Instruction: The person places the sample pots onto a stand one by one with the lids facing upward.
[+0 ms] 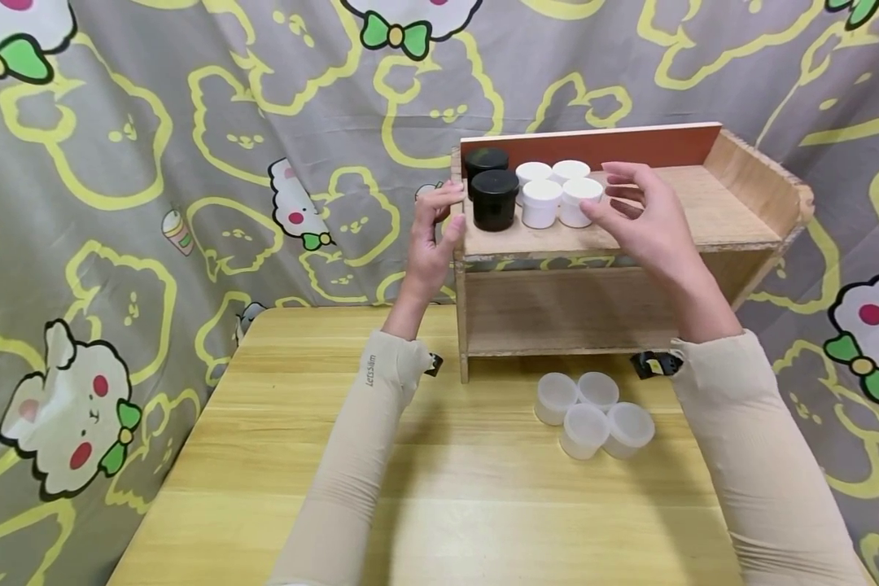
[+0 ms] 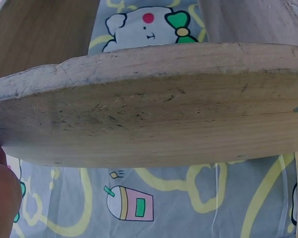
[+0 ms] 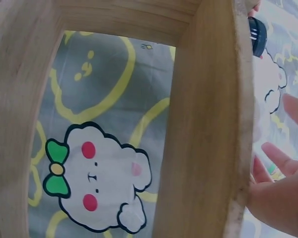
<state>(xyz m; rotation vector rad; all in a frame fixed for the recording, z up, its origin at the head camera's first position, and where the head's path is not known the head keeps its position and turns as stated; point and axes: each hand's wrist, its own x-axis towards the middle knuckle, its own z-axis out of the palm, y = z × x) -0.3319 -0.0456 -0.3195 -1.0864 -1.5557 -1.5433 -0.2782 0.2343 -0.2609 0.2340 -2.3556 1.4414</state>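
My left hand [image 1: 430, 244] rests at the left side of a small wooden shelf [image 1: 747, 203], its fingertips on the upper side edge. On the top board near it stand two black lidded jars [image 1: 494, 199]. Several white lidded jars [image 1: 540, 203] are grouped just to their right. Beside the front right white jar hovers my right hand [image 1: 648, 216], thumb near the jar and fingers spread apart. The right wrist view shows that hand [image 3: 278, 198] with a gap between thumb and fingers. Only a bit of the left hand [image 2: 2, 198] shows in the left wrist view, by the side board [image 2: 164, 124].
Several translucent lidded tubs [image 1: 584, 427] sit together on the wooden table [image 1: 322, 366] before the shelf. Black brackets [image 1: 655, 364] lie near the shelf's foot. A patterned grey curtain [image 1: 227, 203] hangs behind. The shelf has a raised back and right side wall.
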